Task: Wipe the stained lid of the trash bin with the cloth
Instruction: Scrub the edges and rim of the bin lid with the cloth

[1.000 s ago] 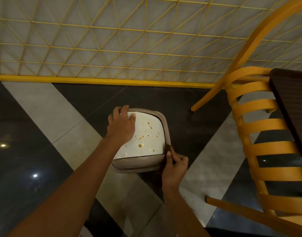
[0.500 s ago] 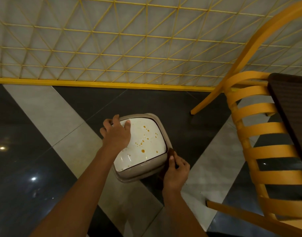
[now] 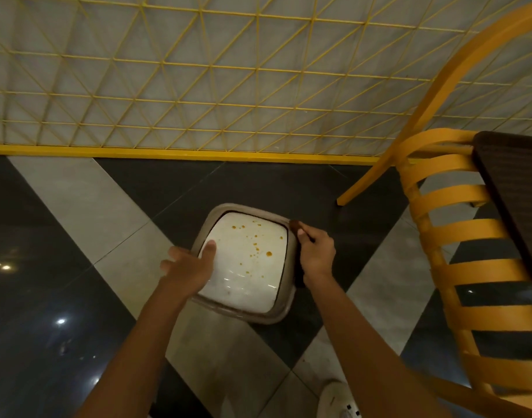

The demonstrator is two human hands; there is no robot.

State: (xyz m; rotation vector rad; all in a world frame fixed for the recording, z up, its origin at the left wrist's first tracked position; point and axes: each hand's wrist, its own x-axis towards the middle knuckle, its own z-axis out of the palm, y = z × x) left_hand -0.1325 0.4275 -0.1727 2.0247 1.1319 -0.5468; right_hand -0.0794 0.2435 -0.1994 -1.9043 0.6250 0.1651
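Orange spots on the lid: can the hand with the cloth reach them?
Probably yes. The right hand holds the cloth at the right edge of the lid, the spots lie uncovered beside it, and the left hand rests opposite.

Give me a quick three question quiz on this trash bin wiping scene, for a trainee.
1. True or false: the left hand holds the dark cloth.
2. Where do most of the orange stains sit on the white lid? A) the far half and middle B) along the near edge C) nowhere, it is clean
3. Which part of the left hand lies on the lid?

Key: 1. False; the right hand pinches the cloth at the far right corner of the trash bin. 2. A. 3. The thumb.
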